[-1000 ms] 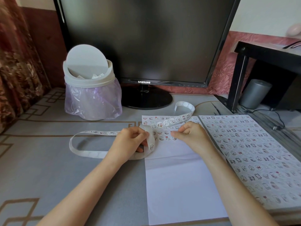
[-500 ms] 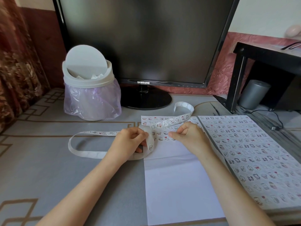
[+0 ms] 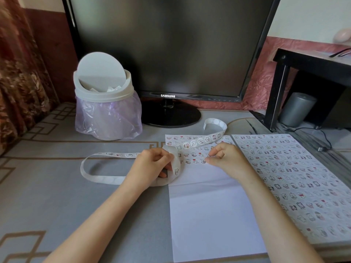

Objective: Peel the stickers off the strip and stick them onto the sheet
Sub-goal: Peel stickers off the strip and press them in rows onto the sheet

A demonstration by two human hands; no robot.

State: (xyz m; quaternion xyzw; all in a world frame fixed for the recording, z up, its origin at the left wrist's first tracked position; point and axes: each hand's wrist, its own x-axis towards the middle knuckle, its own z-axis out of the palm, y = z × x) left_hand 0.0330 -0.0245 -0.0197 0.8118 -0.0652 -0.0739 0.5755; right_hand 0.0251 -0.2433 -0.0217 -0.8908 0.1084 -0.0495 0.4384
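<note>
A long white sticker strip (image 3: 98,176) loops across the grey table. One end curls up behind the sheet (image 3: 215,126). My left hand (image 3: 152,166) grips a fold of the strip at the sheet's left edge. The white sheet (image 3: 212,215) lies in front of me, its top rows filled with small cartoon stickers (image 3: 193,154). My right hand (image 3: 226,158) rests on the sheet with curled fingers, its fingertips pressing down at the end of the lowest sticker row. Whether a sticker lies under the fingertips is hidden.
A second sheet (image 3: 296,177) covered in stickers lies to the right. A white swing-lid bin (image 3: 106,103) with a purple bag stands at the back left, next to a black monitor (image 3: 171,54). A black side table (image 3: 311,73) stands at the far right.
My right hand has shifted slightly down and left along the lowest sticker row. The left hand and the strip have stayed in place.
</note>
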